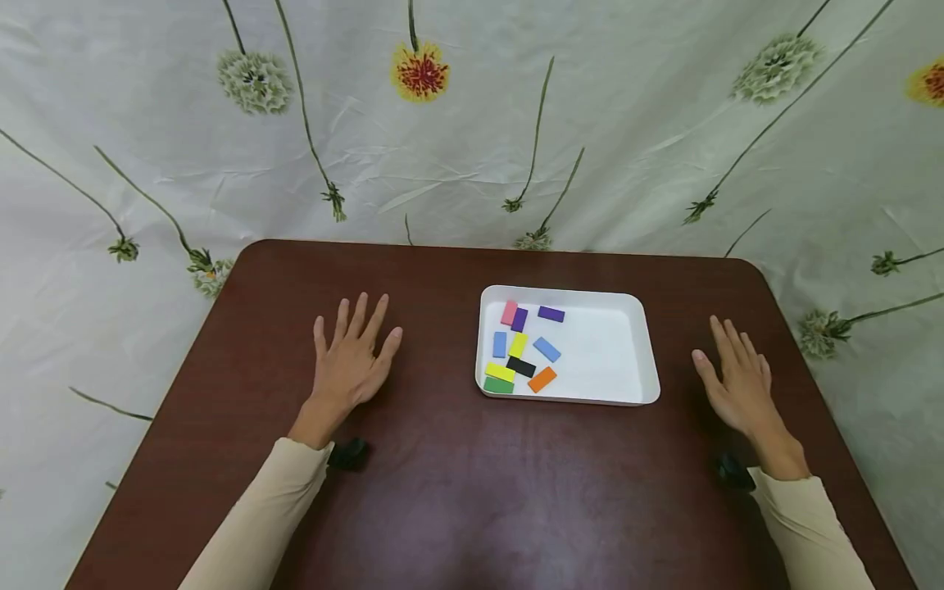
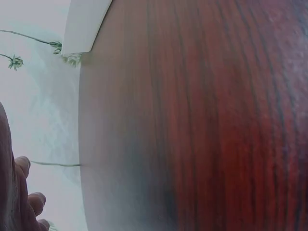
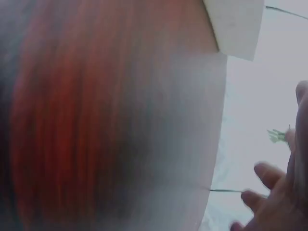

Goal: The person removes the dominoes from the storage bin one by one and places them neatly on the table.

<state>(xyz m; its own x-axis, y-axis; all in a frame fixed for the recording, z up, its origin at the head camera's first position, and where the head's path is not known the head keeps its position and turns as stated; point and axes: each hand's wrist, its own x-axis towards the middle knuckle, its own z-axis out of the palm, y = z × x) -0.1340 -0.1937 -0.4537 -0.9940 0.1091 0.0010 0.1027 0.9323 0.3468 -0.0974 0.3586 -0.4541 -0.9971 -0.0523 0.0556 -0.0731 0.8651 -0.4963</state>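
Tray on desk — coloured blocks gathered toward its nine o'clock. Left hand and right hand hold nothing, grip wide. Handling seems not yet begun; picking would call for reaching toward three or ten o'clock respectively.

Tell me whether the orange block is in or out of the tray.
In: the orange block lies on the white tray, inside its rim.

A reddish-brown, wood-grained worktop fills most of the view, a straight-edged white tray at upper left. The left hand partly shows before white, flower-patterned cloth.
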